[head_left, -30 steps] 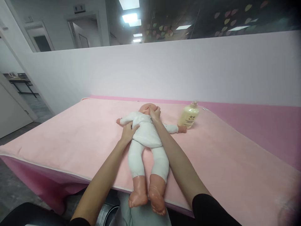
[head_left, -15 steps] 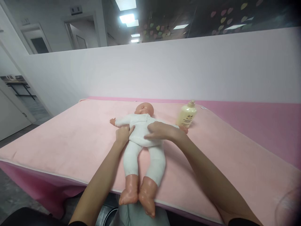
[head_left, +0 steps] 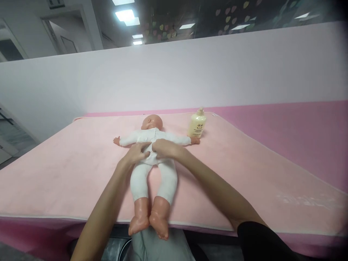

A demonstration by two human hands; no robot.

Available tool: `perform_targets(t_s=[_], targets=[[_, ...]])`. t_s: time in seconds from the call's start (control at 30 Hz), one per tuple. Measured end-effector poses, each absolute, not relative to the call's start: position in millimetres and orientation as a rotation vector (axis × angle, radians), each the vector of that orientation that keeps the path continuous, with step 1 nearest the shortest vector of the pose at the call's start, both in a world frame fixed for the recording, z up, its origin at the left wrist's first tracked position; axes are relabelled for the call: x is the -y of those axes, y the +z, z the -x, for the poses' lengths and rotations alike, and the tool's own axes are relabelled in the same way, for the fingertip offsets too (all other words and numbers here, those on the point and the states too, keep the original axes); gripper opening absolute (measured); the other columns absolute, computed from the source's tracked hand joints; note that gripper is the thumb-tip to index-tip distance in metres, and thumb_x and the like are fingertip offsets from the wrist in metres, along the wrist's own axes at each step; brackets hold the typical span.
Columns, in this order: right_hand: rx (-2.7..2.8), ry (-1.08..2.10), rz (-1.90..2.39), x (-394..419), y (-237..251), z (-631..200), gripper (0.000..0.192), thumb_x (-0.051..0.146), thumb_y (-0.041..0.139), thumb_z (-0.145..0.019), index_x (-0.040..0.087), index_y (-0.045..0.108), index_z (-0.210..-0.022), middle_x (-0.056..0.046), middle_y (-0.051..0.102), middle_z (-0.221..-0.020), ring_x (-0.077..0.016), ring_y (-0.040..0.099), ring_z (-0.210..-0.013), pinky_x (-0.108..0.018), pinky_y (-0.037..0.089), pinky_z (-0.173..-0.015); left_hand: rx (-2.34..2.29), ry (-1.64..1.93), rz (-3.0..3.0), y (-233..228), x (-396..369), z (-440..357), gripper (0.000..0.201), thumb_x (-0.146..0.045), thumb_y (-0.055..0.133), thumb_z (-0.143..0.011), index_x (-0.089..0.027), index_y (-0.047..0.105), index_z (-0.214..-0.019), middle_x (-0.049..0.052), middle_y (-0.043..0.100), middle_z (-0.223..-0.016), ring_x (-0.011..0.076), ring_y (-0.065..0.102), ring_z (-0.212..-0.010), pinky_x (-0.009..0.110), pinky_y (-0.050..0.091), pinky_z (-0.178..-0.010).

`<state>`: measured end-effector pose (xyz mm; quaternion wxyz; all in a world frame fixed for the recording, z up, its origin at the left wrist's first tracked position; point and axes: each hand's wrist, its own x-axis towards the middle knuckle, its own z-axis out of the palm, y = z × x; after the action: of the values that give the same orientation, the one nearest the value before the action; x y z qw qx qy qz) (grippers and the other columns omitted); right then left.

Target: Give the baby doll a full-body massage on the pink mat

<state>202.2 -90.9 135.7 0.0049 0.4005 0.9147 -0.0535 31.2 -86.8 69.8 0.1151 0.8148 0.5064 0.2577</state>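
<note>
A baby doll [head_left: 140, 185] in a white suit lies on its back, arms spread and head turned to the side. My left hand [head_left: 138, 152] rests on the left part of its belly, thumb and fingers apart. On the other side of the belly lies my right hand [head_left: 165, 148], its thumb apart from the fingers, which are partly hidden. The fingertips of the two hands come close together over the suit. Neither hand lifts the doll. Beyond the doll's right-side hand stands a pale yellow pump bottle [head_left: 197, 125].
A pink blanket [head_left: 67, 174] covers the table under the doll. The doll's feet hang over the near edge, above my lap. A white low wall [head_left: 168, 79] with dark glass above it stands behind the table.
My left hand has moved from the doll's side up onto its belly. My right hand has shifted towards the belly's middle, nearer the left one. The view has turned right.
</note>
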Motion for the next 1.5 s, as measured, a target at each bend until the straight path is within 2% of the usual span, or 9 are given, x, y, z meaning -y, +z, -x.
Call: perform_targets(t_s=[0.13, 0.23, 0.37, 0.53, 0.67, 0.83, 0.93, 1.17, 1.5], targets=[[-2.892, -0.554, -1.242, 68.1, 153.4, -236.4, 0.034, 0.036, 0.067, -0.078, 0.018, 0.068, -0.106, -0.005, 0.068, -0.103, -0.0169, 0.063, -0.087, -0.021, 0.043, -0.066, -1.654, 0.734, -2.335, 71.3, 80.2, -34.9, 0.034, -0.021, 0.054, -0.073, -0.020, 0.070, -0.103, 0.004, 0.073, -0.101, 0.0221, 0.066, -0.092, 0.031, 0.050, -0.081], [-2.871, -0.359, -1.458, 52.5, 136.9, -236.6, 0.025, 0.027, 0.064, -0.077, 0.014, 0.068, -0.098, -0.009, 0.067, -0.098, -0.0168, 0.060, -0.080, -0.022, 0.036, -0.060, -1.749, 0.806, -2.360, 69.8, 78.7, -40.5, 0.027, -0.018, 0.052, -0.073, -0.019, 0.073, -0.090, 0.004, 0.074, -0.089, 0.0213, 0.067, -0.084, 0.029, 0.049, -0.075], [-2.859, -0.058, -1.492, 33.3, 99.0, -221.4, 0.009, 0.018, 0.058, -0.075, 0.014, 0.066, -0.078, -0.007, 0.064, -0.077, -0.0160, 0.055, -0.069, -0.025, 0.027, -0.055, -1.696, 0.865, -2.372, 73.1, 81.6, -41.0, 0.027, -0.024, 0.053, -0.076, -0.021, 0.073, -0.093, 0.003, 0.074, -0.094, 0.0209, 0.067, -0.088, 0.030, 0.050, -0.079], [-2.964, -0.060, -1.438, 22.0, 85.9, -221.9, 0.008, 0.014, 0.056, -0.072, 0.016, 0.064, -0.074, -0.003, 0.062, -0.072, -0.0136, 0.051, -0.066, -0.025, 0.025, -0.055, -1.695, 1.157, -2.322, 79.0, 73.0, -46.1, 0.034, -0.020, 0.044, -0.083, -0.020, 0.070, -0.104, 0.004, 0.070, -0.109, 0.0197, 0.062, -0.103, 0.032, 0.045, -0.095], [-2.947, -0.125, -1.456, 30.2, 101.2, -227.0, 0.007, 0.019, 0.059, -0.074, 0.016, 0.063, -0.070, -0.002, 0.061, -0.069, -0.0133, 0.050, -0.064, -0.025, 0.025, -0.054, -1.930, 0.858, -2.371, 71.5, 51.6, -53.0, 0.042, -0.016, 0.052, -0.076, -0.021, 0.065, -0.115, 0.009, 0.066, -0.119, 0.0278, 0.058, -0.112, 0.042, 0.044, -0.097], [-2.930, -0.353, -1.538, 37.5, 125.0, -232.3, 0.013, 0.024, 0.058, -0.080, 0.015, 0.068, -0.080, -0.004, 0.066, -0.079, -0.0143, 0.056, -0.071, -0.023, 0.034, -0.061, -2.032, 0.854, -2.273, 63.9, 33.4, -50.2, 0.032, -0.013, 0.049, -0.077, -0.022, 0.072, -0.097, 0.006, 0.072, -0.101, 0.0245, 0.064, -0.099, 0.036, 0.046, -0.090], [-3.012, -0.248, -1.728, 30.1, 115.7, -228.8, 0.019, 0.024, 0.057, -0.083, 0.013, 0.068, -0.094, -0.008, 0.068, -0.094, -0.0172, 0.059, -0.084, -0.023, 0.038, -0.069, -2.009, 0.925, -2.265, 62.1, 33.6, -47.9, 0.031, -0.012, 0.049, -0.075, -0.021, 0.073, -0.093, 0.006, 0.072, -0.098, 0.0235, 0.064, -0.095, 0.034, 0.047, -0.087], [-2.899, -0.030, -1.985, 9.7, 63.6, -211.6, 0.026, 0.018, 0.045, -0.088, 0.012, 0.069, -0.097, -0.014, 0.068, -0.098, -0.0224, 0.060, -0.094, -0.027, 0.040, -0.076, -2.047, 0.941, -2.408, 61.2, 47.1, -57.5, 0.030, -0.021, 0.046, -0.083, -0.020, 0.070, -0.103, 0.009, 0.070, -0.101, 0.0247, 0.059, -0.101, 0.037, 0.042, -0.089], [-2.913, -0.051, -2.035, 11.6, 66.2, -213.0, 0.027, 0.018, 0.046, -0.087, 0.012, 0.070, -0.097, -0.014, 0.068, -0.098, -0.0221, 0.061, -0.094, -0.028, 0.040, -0.078, -1.938, 1.231, -2.474, 60.9, 46.3, -58.8, 0.035, -0.019, 0.044, -0.087, -0.020, 0.059, -0.119, 0.010, 0.062, -0.118, 0.0236, 0.052, -0.111, 0.037, 0.038, -0.096]])
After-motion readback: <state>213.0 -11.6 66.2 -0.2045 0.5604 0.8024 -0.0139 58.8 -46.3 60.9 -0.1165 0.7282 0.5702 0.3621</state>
